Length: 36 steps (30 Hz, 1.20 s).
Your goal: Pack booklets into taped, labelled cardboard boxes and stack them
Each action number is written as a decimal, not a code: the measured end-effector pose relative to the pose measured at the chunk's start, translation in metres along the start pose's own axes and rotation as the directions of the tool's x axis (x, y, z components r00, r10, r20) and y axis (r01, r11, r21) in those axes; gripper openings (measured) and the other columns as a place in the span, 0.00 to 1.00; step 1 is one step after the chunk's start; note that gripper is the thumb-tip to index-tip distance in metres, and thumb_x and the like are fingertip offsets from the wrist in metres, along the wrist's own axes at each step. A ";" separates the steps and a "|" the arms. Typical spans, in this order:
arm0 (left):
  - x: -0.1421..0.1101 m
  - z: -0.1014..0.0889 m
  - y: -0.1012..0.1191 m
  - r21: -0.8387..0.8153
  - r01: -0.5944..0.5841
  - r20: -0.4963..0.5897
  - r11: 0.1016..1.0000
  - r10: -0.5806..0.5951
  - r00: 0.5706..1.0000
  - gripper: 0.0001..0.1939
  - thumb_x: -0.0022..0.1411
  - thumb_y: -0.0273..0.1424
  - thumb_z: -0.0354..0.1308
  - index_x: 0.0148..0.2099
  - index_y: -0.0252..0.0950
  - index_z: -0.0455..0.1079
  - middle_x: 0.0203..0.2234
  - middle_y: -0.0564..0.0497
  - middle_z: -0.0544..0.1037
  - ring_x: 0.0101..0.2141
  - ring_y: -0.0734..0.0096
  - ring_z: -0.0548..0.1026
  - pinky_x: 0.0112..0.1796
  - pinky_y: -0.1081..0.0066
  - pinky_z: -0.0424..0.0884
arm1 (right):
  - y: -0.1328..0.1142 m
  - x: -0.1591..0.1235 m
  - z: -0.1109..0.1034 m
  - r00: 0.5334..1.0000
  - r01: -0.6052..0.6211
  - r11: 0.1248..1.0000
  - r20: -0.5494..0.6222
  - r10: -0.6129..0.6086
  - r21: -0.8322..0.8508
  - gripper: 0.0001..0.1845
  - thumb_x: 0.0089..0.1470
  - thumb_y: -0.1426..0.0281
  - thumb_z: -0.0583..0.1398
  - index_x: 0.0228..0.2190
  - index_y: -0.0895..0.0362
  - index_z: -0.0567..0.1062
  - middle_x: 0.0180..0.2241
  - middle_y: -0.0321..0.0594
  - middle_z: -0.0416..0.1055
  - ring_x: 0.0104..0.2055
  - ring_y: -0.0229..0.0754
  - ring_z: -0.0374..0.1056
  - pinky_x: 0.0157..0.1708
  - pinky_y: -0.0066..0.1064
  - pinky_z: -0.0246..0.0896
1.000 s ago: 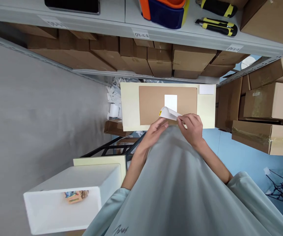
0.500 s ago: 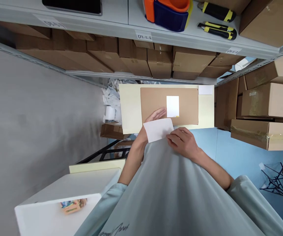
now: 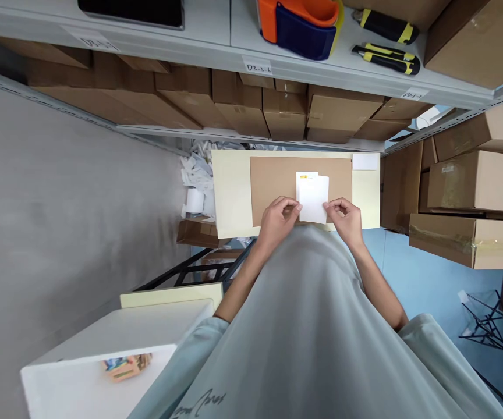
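A white paper sheet (image 3: 314,201) is held upright between my two hands, over a flat brown cardboard box (image 3: 273,174). My left hand (image 3: 279,216) pinches its left edge with thumb and finger. At the right edge, my right hand (image 3: 346,218) grips it the same way. Behind the sheet, a white label (image 3: 306,174) on the cardboard is mostly covered; its top strip with a small yellow mark shows. The cardboard rests on a cream-coloured tabletop (image 3: 233,192), where a smaller white slip (image 3: 365,162) lies at the far right corner.
A grey shelf (image 3: 216,55) with brown boxes stands ahead, carrying a phone-like black device (image 3: 131,11), an orange and blue tape dispenser (image 3: 306,29) and utility knives (image 3: 386,58). Stacked cartons (image 3: 456,177) rise at right. Crumpled white paper (image 3: 199,171) lies left of the table.
The sheet has turned upright and moved forward and right over the label. My left hand came out from behind it to pinch its left edge; my right hand shifted right.
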<state>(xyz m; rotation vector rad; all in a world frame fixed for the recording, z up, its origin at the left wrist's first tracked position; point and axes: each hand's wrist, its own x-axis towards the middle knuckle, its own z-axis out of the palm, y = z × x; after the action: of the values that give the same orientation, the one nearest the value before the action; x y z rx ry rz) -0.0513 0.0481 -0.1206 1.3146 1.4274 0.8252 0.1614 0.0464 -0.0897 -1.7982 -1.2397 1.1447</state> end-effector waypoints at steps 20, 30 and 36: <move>0.045 0.031 -0.035 0.398 0.289 -0.101 0.871 -0.272 0.957 0.11 0.71 0.33 0.59 0.36 0.38 0.79 0.38 0.44 0.83 0.43 0.58 0.79 0.52 0.63 0.71 | 0.051 0.064 0.033 0.993 -0.009 0.916 0.102 0.055 -0.401 0.13 0.66 0.62 0.60 0.31 0.54 0.76 0.34 0.41 0.80 0.38 0.44 0.73 0.46 0.35 0.67; 0.053 0.031 -0.026 0.445 0.362 -0.094 0.819 -0.360 0.928 0.14 0.71 0.36 0.59 0.34 0.37 0.78 0.35 0.47 0.84 0.38 0.62 0.78 0.45 0.68 0.70 | 0.049 0.072 0.037 0.987 -0.066 0.880 0.096 0.126 -0.471 0.12 0.68 0.64 0.61 0.33 0.54 0.79 0.35 0.42 0.82 0.39 0.46 0.77 0.47 0.35 0.67; 0.056 0.033 -0.020 0.474 0.367 -0.091 0.800 -0.370 0.925 0.16 0.72 0.35 0.57 0.32 0.37 0.79 0.33 0.45 0.85 0.37 0.61 0.80 0.43 0.67 0.69 | 0.046 0.076 0.038 0.984 -0.083 0.860 0.097 0.152 -0.504 0.12 0.69 0.65 0.61 0.34 0.54 0.81 0.36 0.43 0.84 0.42 0.48 0.79 0.49 0.35 0.68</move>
<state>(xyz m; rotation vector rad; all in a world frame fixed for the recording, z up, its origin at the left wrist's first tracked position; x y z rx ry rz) -0.0220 0.0944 -0.1601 1.3253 1.8894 0.1986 0.1557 0.1041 -0.1671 -2.2298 -1.6395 1.0903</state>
